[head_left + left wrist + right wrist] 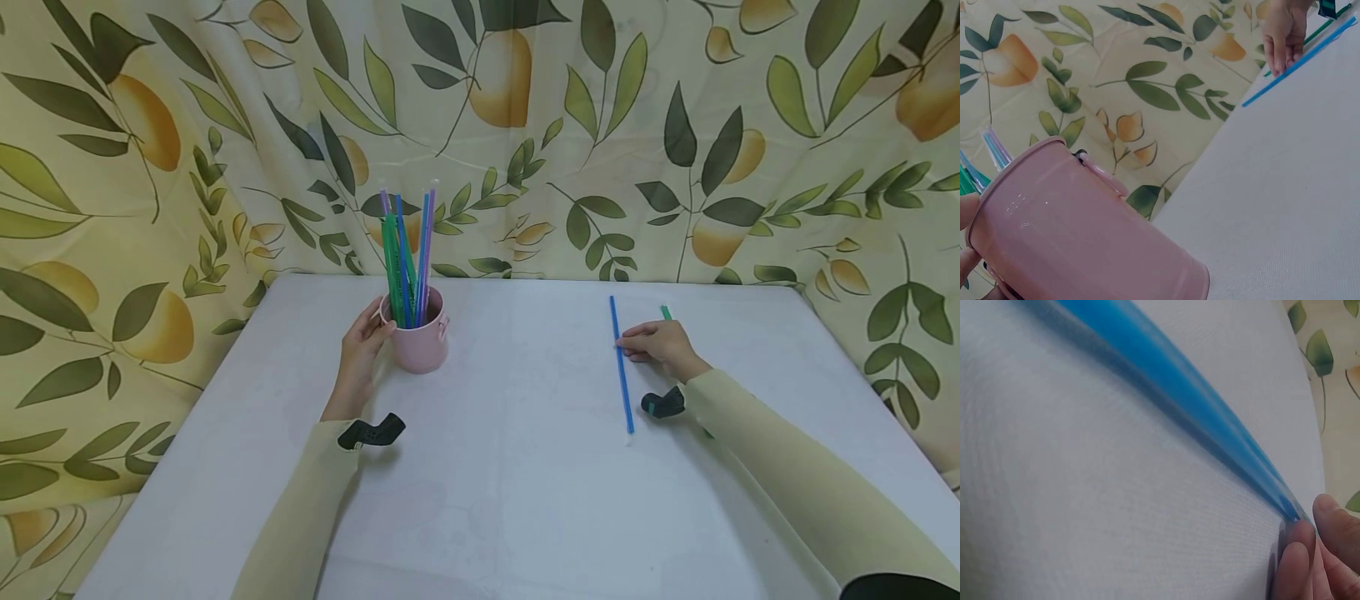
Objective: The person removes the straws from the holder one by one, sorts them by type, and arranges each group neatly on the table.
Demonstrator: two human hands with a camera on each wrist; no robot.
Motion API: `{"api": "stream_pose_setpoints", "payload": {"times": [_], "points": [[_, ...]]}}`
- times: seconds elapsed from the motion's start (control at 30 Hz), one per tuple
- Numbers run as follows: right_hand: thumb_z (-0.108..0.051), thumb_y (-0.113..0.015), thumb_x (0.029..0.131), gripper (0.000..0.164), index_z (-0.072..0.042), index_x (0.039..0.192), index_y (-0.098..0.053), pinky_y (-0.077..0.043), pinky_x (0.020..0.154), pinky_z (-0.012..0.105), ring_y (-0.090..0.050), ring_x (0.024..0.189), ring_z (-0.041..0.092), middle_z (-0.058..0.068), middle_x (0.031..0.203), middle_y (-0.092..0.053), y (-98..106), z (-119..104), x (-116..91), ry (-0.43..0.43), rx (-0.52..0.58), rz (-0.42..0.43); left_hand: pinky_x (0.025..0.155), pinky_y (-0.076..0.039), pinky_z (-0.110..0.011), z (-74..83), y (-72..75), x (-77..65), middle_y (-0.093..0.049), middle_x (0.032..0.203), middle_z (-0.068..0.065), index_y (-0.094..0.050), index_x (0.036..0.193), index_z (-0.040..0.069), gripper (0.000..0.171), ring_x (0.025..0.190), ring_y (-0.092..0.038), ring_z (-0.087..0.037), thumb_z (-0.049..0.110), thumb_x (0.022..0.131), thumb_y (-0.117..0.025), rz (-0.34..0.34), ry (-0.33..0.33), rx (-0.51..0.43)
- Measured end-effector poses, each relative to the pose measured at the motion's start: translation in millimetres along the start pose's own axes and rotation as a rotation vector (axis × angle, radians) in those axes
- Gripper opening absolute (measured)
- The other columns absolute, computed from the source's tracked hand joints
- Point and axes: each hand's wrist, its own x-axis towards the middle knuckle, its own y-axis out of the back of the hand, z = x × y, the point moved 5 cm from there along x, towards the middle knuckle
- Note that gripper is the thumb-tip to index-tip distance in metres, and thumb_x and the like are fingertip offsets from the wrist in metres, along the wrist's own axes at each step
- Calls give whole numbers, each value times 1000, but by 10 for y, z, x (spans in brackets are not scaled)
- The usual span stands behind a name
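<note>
The blue straw (623, 379) lies on the table (487, 492) at the cup's (420, 354) 3 o'clock, its 12 o'clock half pinched by the right hand (663, 343); held off-centre, it could swing or slip. The left hand (361, 354) grips the cup at 9 o'clock; a tug could tip it. Inside stand green, blue and purple straws (392, 267). 1 green straw (666, 312) pokes out at the right hand's 12 o'clock

I find the head view looking from above, well back, down and toward twelve o'clock over the white tabletop (510, 483). The left-wrist view, tilted, looks from close beside the pink cup (1085, 225) at its seven o'clock; the right hand (1285, 34) and blue straw (1300, 63), farther off near one-thirty, are shared with the head view. The right-wrist view looks low along that straw, very near, the hand at four o'clock.
</note>
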Motion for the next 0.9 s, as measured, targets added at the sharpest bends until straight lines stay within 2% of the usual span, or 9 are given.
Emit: {"api": "stream_pose_setpoints", "payload": {"times": [0.23, 0.5, 0.57, 0.67, 0.8, 0.9], "points": [[-15, -63, 90, 42, 7, 124, -53, -57, 68, 17, -64, 67, 2, -10, 73, -63, 21, -26, -23, 16, -12, -10, 118, -28, -36, 22, -1, -8, -34, 152, -5, -35, 146, 16, 55, 141, -31, -20, 12, 94, -55, 14, 19, 3], [-25, -62, 91, 47, 2, 128, -52, -56, 71, 17, -65, 72, 4, -8, 80, -67, 81, -76, -96, 17, -62, -24, 116, -30, -35, 62, 14, -8, -39, 149, -9, -38, 144, 12, 54, 138, -36, -21, 10, 93, -57, 30, 1, 16], [-28, -62, 90, 49, 0, 129, -52, -55, 72, 17, -65, 75, 5, -6, 85, -68, 102, -112, -122, 33, -83, -26, 116, -31, -36, 67, 29, 4, -40, 148, -10, -39, 143, 11, 53, 138, -37, -22, 11, 93, -57, 26, -2, 43], [-32, -62, 91, 51, -1, 130, -51, -56, 78, 19, -66, 81, 7, 3, 100, -69, 114, -182, -159, 59, -78, -28, 116, -32, -37, 66, 53, 28, -43, 147, -10, -41, 142, 12, 52, 137, -38, -22, 16, 93, -58, 28, 13, 97], [-33, -60, 92, 52, -2, 132, -50, -56, 85, 22, -66, 88, 6, 15, 123, -60, 101, -289, -197, 96, -70, -21, 116, -30, -39, 73, 70, 52, -44, 145, -11, -42, 142, 12, 51, 136, -39, -23, 20, 93, -58, 17, 22, 146], [-31, -59, 92, 50, -1, 132, -50, -55, 90, 27, -66, 88, 4, 12, 121, -61, 85, -386, -219, 138, -27, -22, 117, -30, -39, 86, 77, 63, -45, 145, -13, -41, 142, 11, 51, 136, -40, -23, 19, 94, -57, -2, 5, 158]]}}
